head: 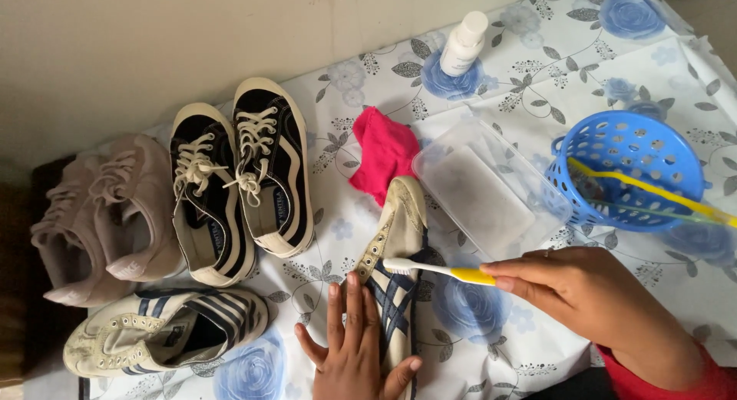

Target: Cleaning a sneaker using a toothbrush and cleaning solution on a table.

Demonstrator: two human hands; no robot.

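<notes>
Bare left hand (355, 346); right hand (587, 292), ring, red sleeve (660, 381).

Small white bottle (464, 43) at table's far edge; pale insole labels in black sneakers (239, 186).

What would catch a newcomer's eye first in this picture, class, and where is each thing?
At the bottom centre, the left hand presses on a cream shoe with blue stripes lying on its side, while the right hand holds a yellow-handled toothbrush with its bristles on it. A bright pink cloth lies just beyond the shoe's toe, and a blue perforated basket stands at the right on the flowered tablecloth.
</notes>
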